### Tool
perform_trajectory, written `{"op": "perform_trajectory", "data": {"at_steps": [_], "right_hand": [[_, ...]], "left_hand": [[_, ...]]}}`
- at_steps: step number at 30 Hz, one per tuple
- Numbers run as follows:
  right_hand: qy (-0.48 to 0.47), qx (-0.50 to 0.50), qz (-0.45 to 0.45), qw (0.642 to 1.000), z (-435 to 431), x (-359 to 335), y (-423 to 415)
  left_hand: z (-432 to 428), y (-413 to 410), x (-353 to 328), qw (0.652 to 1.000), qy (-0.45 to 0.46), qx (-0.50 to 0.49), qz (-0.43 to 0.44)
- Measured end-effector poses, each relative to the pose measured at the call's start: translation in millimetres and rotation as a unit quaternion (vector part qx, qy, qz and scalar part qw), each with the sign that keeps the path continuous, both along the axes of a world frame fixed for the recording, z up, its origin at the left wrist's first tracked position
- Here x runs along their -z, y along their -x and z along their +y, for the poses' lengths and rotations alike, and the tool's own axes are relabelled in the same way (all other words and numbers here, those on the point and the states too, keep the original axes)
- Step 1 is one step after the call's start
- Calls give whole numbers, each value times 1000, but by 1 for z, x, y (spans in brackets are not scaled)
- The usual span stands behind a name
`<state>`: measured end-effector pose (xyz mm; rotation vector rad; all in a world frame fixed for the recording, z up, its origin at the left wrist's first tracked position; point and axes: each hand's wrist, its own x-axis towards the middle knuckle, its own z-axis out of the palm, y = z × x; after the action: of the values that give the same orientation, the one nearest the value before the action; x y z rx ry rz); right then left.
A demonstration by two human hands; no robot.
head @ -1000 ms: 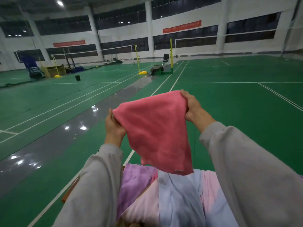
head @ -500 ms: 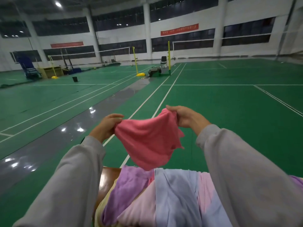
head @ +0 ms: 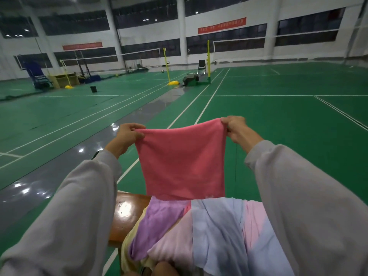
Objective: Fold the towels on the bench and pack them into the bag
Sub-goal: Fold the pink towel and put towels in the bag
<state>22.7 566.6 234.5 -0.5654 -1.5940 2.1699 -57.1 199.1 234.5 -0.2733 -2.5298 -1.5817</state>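
A coral-pink towel [head: 182, 162] hangs flat in the air in front of me, stretched by its top edge. My left hand [head: 127, 136] pinches its top left corner and my right hand [head: 237, 129] pinches its top right corner. Its lower edge hangs just above a heap of towels on the brown wooden bench [head: 127, 216]: a purple towel [head: 157, 224], a pale blue towel [head: 217, 232], a light pink towel [head: 253, 222] and a yellow towel [head: 129, 246] under them. No bag is in view.
The bench stands on a green badminton court with white lines and a grey glossy strip [head: 59, 162] to the left. Far off are yellow net posts [head: 208, 60], a chair [head: 201, 66], a black bucket [head: 93, 89] and a blue umpire chair [head: 36, 74].
The towel was bunched between my close hands half a second ago. Now my hands have moved apart and upward, pulling its top edge taut so it hangs flat.
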Motion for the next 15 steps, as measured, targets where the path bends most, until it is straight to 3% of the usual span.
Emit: {"op": "perform_trajectory", "data": {"at_steps": [3, 6, 8, 10, 13, 15], "right_hand": [[-137, -28, 20, 990, 9, -7, 5], [-315, -32, 3, 949, 15, -11, 5], [-478, -40, -30, 877, 19, -14, 2], [-620, -66, -74, 778, 19, -13, -2], [-732, -77, -123, 666, 16, -5, -9], [-768, -71, -133, 622, 10, -1, -16]], "left_hand": [[-16, 3, -7, 985, 164, -3, 53], [-17, 3, -14, 947, 302, -10, 111], [-14, 3, -18, 925, 349, -36, 146], [-11, 2, -21, 910, 373, -53, 170], [-5, -3, -21, 904, 382, -60, 183], [-2, -5, -20, 903, 381, -64, 186]]}}
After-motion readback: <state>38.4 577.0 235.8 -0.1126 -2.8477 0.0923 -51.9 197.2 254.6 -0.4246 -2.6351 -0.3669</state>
